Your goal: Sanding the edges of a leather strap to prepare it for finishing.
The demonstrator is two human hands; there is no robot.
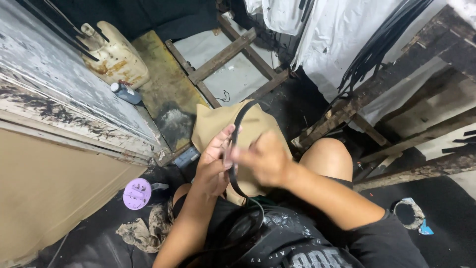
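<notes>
I'm pinching the strap [237,144] mid-frame, left hand [213,164] fingers closed on it, right hand [265,159] blurred, grip unclear; keeping tension even over the tan sheet [258,124].

A thin black strap [237,144] curves in a long arc, apparently pinched upright over tan fabric [258,126].

Dim, flat indoor light, dark floor shadows, wide-angle bending at edges, motion blur on the right hand [265,159].

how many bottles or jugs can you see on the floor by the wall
2: a stained cream jug against the grey wall, and a small dark bottle lying just below it. Others may be hidden.
</notes>
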